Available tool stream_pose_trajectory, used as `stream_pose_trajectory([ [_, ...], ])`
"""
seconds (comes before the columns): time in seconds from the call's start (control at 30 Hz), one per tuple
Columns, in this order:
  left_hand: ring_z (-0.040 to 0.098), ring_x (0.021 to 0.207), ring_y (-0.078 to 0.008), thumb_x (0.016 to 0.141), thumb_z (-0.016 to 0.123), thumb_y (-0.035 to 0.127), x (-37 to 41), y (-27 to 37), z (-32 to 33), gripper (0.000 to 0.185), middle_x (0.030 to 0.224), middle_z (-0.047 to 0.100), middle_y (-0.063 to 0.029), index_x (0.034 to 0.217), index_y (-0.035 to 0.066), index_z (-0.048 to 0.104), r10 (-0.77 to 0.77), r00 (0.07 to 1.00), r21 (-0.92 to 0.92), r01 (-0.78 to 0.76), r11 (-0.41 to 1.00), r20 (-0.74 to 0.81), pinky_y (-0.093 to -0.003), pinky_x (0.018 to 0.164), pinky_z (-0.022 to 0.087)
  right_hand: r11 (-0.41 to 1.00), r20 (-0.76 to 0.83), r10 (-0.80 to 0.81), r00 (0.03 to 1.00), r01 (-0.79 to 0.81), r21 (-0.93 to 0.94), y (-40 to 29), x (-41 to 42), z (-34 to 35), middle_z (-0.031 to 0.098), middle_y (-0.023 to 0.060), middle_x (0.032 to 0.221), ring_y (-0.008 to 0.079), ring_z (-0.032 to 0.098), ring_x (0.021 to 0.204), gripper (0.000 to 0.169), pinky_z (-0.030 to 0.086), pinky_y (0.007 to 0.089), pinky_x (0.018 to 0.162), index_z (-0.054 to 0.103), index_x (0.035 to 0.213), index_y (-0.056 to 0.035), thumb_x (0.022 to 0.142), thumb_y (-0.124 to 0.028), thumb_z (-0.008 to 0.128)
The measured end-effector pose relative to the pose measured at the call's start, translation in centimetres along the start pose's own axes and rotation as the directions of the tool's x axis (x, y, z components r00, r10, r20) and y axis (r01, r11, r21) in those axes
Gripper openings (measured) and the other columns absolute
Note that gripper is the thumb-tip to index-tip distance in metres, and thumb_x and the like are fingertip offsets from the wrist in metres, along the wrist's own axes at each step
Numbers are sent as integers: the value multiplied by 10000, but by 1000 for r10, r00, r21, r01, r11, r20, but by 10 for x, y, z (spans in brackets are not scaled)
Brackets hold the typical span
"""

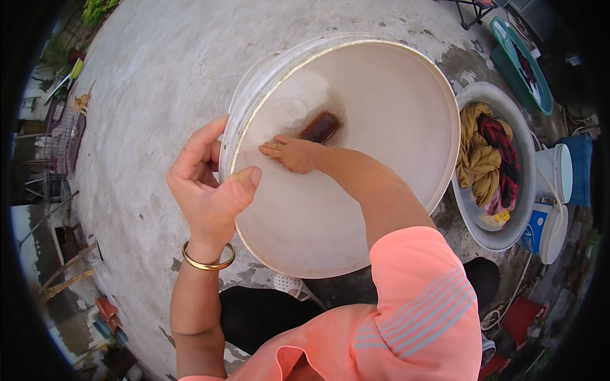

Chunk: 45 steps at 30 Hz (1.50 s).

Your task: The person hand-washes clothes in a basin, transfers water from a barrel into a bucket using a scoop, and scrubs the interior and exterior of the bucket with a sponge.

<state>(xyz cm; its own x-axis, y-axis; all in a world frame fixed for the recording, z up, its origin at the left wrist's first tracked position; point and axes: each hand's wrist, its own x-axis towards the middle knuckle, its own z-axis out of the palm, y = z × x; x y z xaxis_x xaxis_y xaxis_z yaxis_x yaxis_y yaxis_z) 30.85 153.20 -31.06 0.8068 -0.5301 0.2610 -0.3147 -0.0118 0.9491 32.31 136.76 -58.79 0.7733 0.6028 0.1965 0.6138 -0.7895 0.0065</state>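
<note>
A large white plastic bucket (381,209) is tilted before me, its wide mouth towards me. My left hand (209,176) grips its left rim, thumb at the inner side and fingers around the outside. Inside, my right hand (290,155) lies flat, its fingers on the inner surface near some cloudy water (286,105). Just beyond the wrist rests a dark reddish-brown scrubbing brush (323,127), partly in the water and not held. The forearm crosses the bucket's right half.
To the right stands a grey metal basin (519,209) of clothes (491,157). Beyond it are a green plastic tub (512,71), white buckets (553,174) and a blue container (579,166). A wire cage (62,133) stands far left on the concrete ground (143,95).
</note>
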Motion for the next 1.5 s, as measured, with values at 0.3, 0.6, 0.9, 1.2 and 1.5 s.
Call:
stream_pose_trajectory([
  [0.3, 452, 626, -54, 556, 728, 140, 1, 1, 8, 569, 696, 543, 25, 1085, -37, 613, 28, 994, 18, -30, 999, 108, -195, 592, 358, 930, -166, 358, 919, -334, 152, 12, 6, -13, 406, 59, 1379, 162, 260, 1346, 398, 196, 466, 1090, 500, 1244, -46, 854, -97, 437],
  [0.6, 452, 648, -62, 516, 709, 87, 4, 2, 4, 574, 701, 518, 27, 1070, -37, 623, 16, 992, 24, -19, 1000, 122, -198, 611, 350, 895, 195, 279, 940, -328, 302, 20, -10, -37, 434, 10, 1370, 255, 340, 1296, 441, 216, 448, 1102, 452, 1324, -91, 888, -76, 383],
  [0.9, 463, 647, -60, 514, 715, 90, 5, 4, 2, 578, 707, 530, 26, 1074, -25, 626, 2, 986, 64, -13, 998, 167, -206, 603, 371, 815, 139, 391, 910, -413, 406, -7, -24, -23, 525, 76, 1260, 293, 427, 1207, 405, 248, 428, 1074, 508, 1254, -76, 858, -128, 445],
  [1.2, 472, 627, -63, 542, 711, 113, 9, 3, 0, 562, 705, 562, 14, 1075, -40, 617, -33, 996, 35, 31, 999, 80, -205, 606, 376, 900, -157, 424, 892, -395, 186, 39, 21, -11, 444, 88, 1340, 348, 385, 1241, 481, 274, 454, 1055, 407, 1348, -87, 877, -178, 442],
  [1.5, 450, 636, -56, 534, 696, 113, 8, 6, 0, 541, 683, 515, 31, 1051, -32, 630, -48, 997, -3, 48, 999, 66, -202, 615, 364, 985, 241, 119, 963, -144, 91, 26, -7, -18, 293, 22, 1465, 321, 187, 1374, 427, 174, 590, 1069, 454, 1296, -102, 870, -136, 453],
])
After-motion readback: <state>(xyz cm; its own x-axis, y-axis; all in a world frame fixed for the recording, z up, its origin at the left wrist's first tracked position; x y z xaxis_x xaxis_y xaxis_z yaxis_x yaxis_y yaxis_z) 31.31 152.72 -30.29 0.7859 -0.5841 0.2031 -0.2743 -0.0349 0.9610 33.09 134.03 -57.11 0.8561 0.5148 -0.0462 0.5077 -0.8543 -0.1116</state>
